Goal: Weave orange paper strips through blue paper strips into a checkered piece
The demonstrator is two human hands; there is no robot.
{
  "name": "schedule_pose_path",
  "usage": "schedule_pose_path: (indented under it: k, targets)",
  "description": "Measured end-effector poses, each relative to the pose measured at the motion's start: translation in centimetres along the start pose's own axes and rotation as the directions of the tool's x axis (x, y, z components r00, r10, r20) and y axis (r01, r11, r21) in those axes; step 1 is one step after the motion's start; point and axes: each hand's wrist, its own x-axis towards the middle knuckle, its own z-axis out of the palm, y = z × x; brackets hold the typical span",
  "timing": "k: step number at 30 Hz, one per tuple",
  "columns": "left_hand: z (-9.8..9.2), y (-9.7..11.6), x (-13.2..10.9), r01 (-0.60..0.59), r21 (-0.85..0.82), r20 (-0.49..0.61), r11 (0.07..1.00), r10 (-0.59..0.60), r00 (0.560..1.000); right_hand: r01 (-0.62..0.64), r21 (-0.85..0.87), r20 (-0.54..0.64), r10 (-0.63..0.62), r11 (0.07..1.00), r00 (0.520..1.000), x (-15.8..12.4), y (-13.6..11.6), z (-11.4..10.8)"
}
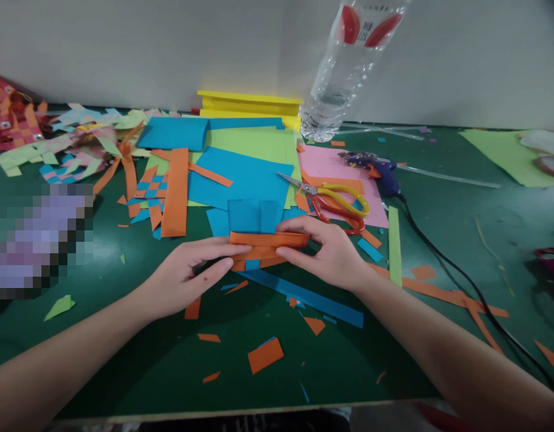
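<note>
Table: a broad dark green tabletop carries everything; on it the scissors with one yellow and one red handle are the landmark.
Green paper: light green sheets lie beyond the scissors, to the left.
Blue paper: a large flat blue sheet reaches under the scissors' tips from the left.
Bottle: a clear plastic bottle with red label marks stands beyond the scissors.
Right hand: the person's right hand is just nearer the person than the scissors, thumb and fingers clamped on the right end of the orange band.
Left hand: the person's left hand is farther left of the scissors, its fingers closed on the band's left end.
Glue gun: a dark blue glue gun with a black cord lies right of the scissors.
Held paper: the folded orange paper band with blue paper strips sits between both hands, left of the scissors and nearer the person.
Scrap: a small orange paper rectangle lies nearer the person than the scissors, leftward.
</note>
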Motion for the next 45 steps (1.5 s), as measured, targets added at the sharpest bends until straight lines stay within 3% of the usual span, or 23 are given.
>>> schedule_pose_path:
  k: [6,10,13,18,22,28,32,37,41,45]
  targets:
    - [0.1,-0.2,-0.2,0.127,-0.096,0.022,0.987,-0.125,0.992,-0.182,0.172,0.032,0.18,0.968,0.983,0.2,0.2,-0.1]
    - [0.4,-0.2,-0.2,0.035,-0.047,-0.026,0.998,-0.036,0.999,-0.288,0.244,0.056,0.284,0.926,0.957,0.2,0.6,-0.1]
    - [0.7,-0.3,-0.4,-0.023,0.056,-0.103,0.998,0.029,0.994,-0.28,0.243,0.07,0.271,0.929,0.96,0.2,0.9,0.0]
    - [0.9,-0.2,-0.5,-0.186,0.3,-0.149,0.936,0.239,0.96,-0.174,0.114,0.086,0.165,0.978,0.983,-0.1,0.8,0.6]
    - [0.8,-0.3,-0.2,-0.262,0.444,-0.121,0.857,0.348,0.93,-0.067,-0.037,0.088,0.07,0.997,0.994,-0.5,0.2,0.8]
    - [1.0,-1.1,0.0,-0.257,0.545,0.041,0.798,0.28,0.959,0.116,-0.381,-0.04,-0.141,0.917,0.989,-0.4,0.3,0.3]
    - [1.3,-1.2,0.0,-0.244,0.571,0.088,0.784,0.237,0.968,0.164,-0.382,-0.095,-0.215,0.91,0.972,-0.2,0.6,0.1]
    - [1.5,-1.1,-0.1,-0.222,0.597,0.094,0.771,0.208,0.974,0.296,-0.326,-0.228,-0.379,0.898,0.897,-0.2,-0.2,0.3]
    - [1.7,-1.3,-0.1,-0.221,0.589,0.105,0.777,0.198,0.975,0.485,-0.425,-0.166,-0.593,0.764,0.788,-0.2,-0.8,0.2]
    - [1.8,-1.3,-0.1,-0.212,0.588,0.089,0.781,0.197,0.976,0.51,-0.558,-0.122,-0.673,0.654,0.73,-0.3,-1.1,0.1]
